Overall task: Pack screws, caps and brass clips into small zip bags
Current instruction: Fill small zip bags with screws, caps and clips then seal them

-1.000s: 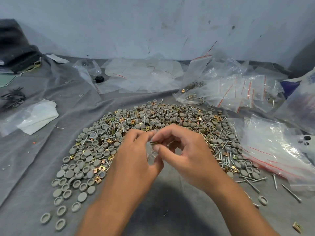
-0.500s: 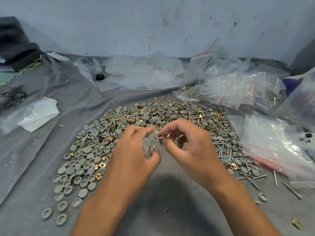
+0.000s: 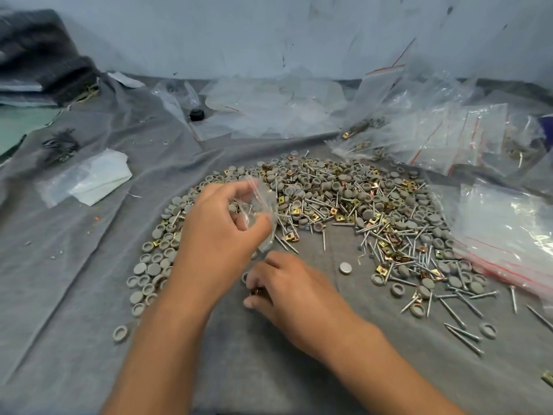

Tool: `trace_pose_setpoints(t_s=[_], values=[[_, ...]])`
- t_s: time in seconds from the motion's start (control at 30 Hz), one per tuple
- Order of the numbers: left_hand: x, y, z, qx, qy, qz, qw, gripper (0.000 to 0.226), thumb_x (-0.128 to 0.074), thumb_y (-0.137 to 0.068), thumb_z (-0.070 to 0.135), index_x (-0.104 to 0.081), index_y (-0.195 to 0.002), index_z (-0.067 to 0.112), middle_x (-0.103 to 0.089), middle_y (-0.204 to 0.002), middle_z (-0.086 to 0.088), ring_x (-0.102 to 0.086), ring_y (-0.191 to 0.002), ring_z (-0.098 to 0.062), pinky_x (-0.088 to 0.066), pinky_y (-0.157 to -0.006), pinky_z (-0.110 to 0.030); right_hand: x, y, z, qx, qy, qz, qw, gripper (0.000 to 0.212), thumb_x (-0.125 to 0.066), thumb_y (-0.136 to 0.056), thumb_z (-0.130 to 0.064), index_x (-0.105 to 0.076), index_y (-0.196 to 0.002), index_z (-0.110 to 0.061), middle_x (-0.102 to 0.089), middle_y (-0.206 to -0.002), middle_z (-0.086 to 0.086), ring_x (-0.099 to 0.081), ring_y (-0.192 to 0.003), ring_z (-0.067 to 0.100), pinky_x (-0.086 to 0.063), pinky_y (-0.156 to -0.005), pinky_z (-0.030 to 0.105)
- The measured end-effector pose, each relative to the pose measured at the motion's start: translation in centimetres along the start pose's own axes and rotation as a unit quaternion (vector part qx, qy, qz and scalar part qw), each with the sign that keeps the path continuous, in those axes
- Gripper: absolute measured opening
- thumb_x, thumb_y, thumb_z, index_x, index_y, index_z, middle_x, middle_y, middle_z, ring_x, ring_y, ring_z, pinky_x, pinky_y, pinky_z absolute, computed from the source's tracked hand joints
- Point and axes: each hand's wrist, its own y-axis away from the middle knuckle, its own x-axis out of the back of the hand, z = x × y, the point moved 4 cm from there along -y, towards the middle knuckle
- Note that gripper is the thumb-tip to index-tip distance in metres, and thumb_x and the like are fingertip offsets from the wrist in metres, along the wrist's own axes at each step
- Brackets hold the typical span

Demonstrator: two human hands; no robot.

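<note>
A wide heap of grey caps (image 3: 344,193), silver screws (image 3: 389,235) and brass clips (image 3: 294,211) lies on a grey cloth (image 3: 74,280). My left hand (image 3: 218,235) holds a small clear zip bag (image 3: 261,211) above the heap's left part, with a few parts inside. My right hand (image 3: 287,290) is low on the cloth just below the bag, fingers curled round a small brass piece (image 3: 258,292) at the heap's near edge.
Filled and empty zip bags with red seal lines (image 3: 449,136) pile up at the back right. A large clear bag (image 3: 508,235) lies at the right. White paper in plastic (image 3: 89,178) sits at the left. Loose screws and caps (image 3: 460,313) scatter at the near right.
My right hand has left the bag's mouth and dropped down to the cloth at the heap's near edge. My left hand has kept the bag and lifted it a little toward the left.
</note>
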Motion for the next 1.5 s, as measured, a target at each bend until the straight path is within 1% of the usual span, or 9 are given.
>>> trace_pose_setpoints(t_s=[0.2,0.33,0.43,0.6,0.77,0.87,0.97,1.23,1.5], values=[[-0.1,0.3,0.9,-0.033,-0.04,-0.004,0.999,0.05,-0.077,-0.079,0.024,-0.066,-0.128,0.026,-0.057,-0.113,0.013,-0.056,-0.071,-0.001,-0.043,-0.072,-0.011,2.3,-0.2,0.9,0.014,-0.079,0.033,0.996,0.011,-0.056,-0.102,-0.033,-0.065,-0.104,-0.027,-0.06,-0.105,-0.011,-0.059,-0.101,0.011,-0.047,-0.085,0.032],[-0.1,0.6,1.2,-0.06,-0.062,0.004,0.996,0.051,-0.079,-0.079,0.03,-0.064,-0.128,0.028,-0.054,-0.111,0.014,-0.054,-0.083,0.003,-0.041,-0.079,-0.006,7.2,0.8,2.3,0.035,-0.133,0.242,0.961,0.009,-0.062,-0.099,-0.028,-0.07,-0.097,-0.026,-0.059,-0.089,-0.021,-0.056,-0.084,-0.006,-0.038,-0.074,0.009],[-0.7,0.8,1.6,-0.08,-0.079,-0.012,0.994,0.055,-0.078,-0.079,0.031,-0.063,-0.131,0.025,-0.052,-0.113,0.013,-0.052,-0.09,0.003,-0.042,-0.089,-0.012,8.5,1.2,2.3,0.05,-0.142,0.332,0.931,0.011,-0.06,-0.099,-0.027,-0.071,-0.1,-0.024,-0.06,-0.091,-0.02,-0.058,-0.087,-0.001,-0.038,-0.075,0.008],[-2.3,1.5,3.0,-0.125,-0.072,-0.057,0.988,0.051,-0.073,-0.082,0.023,-0.063,-0.131,0.025,-0.051,-0.116,0.015,-0.054,-0.098,0.0,-0.05,-0.092,-0.029,7.3,0.7,2.3,0.044,-0.072,0.313,0.946,0.02,-0.064,-0.096,-0.03,-0.077,-0.105,-0.019,-0.057,-0.097,-0.003,-0.054,-0.093,0.013,-0.042,-0.081,0.019],[-2.1,1.7,3.3,-0.162,-0.094,-0.051,0.981,0.044,-0.07,-0.088,0.022,-0.062,-0.132,0.025,-0.049,-0.113,0.019,-0.05,-0.099,0.003,-0.045,-0.088,-0.017,8.3,0.7,3.9,0.015,-0.155,0.328,0.932,0.017,-0.06,-0.1,-0.031,-0.069,-0.114,-0.028,-0.058,-0.104,-0.011,-0.057,-0.095,0.008,-0.043,-0.077,0.016],[-1.5,1.6,4.0,-0.205,-0.063,-0.015,0.977,0.038,-0.067,-0.09,0.01,-0.067,-0.126,0.022,-0.06,-0.115,0.014,-0.057,-0.107,-0.002,-0.048,-0.094,-0.024,9.0,0.4,4.3,0.027,-0.221,0.306,0.926,0.026,-0.054,-0.103,-0.029,-0.06,-0.129,-0.031,-0.063,-0.122,-0.014,-0.059,-0.116,0.012,-0.047,-0.092,0.024],[-1.0,1.8,4.4,-0.227,-0.017,0.008,0.974,0.036,-0.066,-0.089,0.003,-0.069,-0.117,0.025,-0.068,-0.11,0.019,-0.063,-0.104,0.003,-0.046,-0.091,-0.014,9.6,0.5,4.2,0.064,-0.211,0.31,0.925,0.017,-0.057,-0.101,-0.031,-0.065,-0.115,-0.037,-0.066,-0.114,-0.018,-0.06,-0.115,0.017,-0.046,-0.094,0.033],[-0.7,1.3,3.3,-0.044,0.292,0.019,0.955,0.025,-0.078,-0.086,0.011,-0.062,-0.101,0.022,-0.076,-0.093,0.001,-0.076,-0.076,-0.014,-0.058,-0.067,-0.022,9.6,0.9,4.7,0.049,-0.371,0.287,0.882,0.008,-0.061,-0.1,-0.031,-0.069,-0.101,-0.033,-0.067,-0.09,-0.006,-0.061,-0.083,0.008,-0.049,-0.073,0.021],[-0.9,0.9,2.8,0.007,0.31,-0.014,0.95,0.039,-0.085,-0.076,0.034,-0.063,-0.106,0.022,-0.078,-0.092,-0.001,-0.075,-0.088,-0.015,-0.056,-0.075,-0.022,9.1,0.9,4.4,0.019,-0.355,0.293,0.887,0.006,-0.061,-0.099,-0.033,-0.066,-0.097,-0.032,-0.063,-0.089,-0.01,-0.059,-0.081,0.009,-0.046,-0.073,0.024]])
